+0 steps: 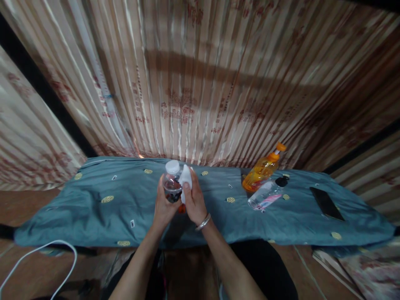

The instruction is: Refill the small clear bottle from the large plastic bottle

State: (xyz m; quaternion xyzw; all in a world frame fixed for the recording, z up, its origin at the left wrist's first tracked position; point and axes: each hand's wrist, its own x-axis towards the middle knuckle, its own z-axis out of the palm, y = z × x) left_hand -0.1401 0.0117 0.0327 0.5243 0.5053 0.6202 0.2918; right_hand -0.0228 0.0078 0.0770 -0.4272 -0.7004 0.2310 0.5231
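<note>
A clear plastic bottle (pixel 172 183) with a white cap stands upright between my hands, its lower part dark and partly hidden. My left hand (pixel 165 204) is wrapped round the bottle's left side. In my right hand (pixel 194 200) is a folded white tissue (pixel 186 179), pressed against the bottle's right side. A bracelet circles my right wrist. Something orange-red shows low down between the hands, at the bottle's lower part.
To the right, an orange bottle (pixel 261 171) stands tilted in view beside a clear bottle (pixel 267 195) with a black top. A dark phone (pixel 326 203) lies farther right on the teal cloth (pixel 212 225). Pleated curtains (pixel 193 83) hang behind; a white cable (pixel 59 241) curls at lower left.
</note>
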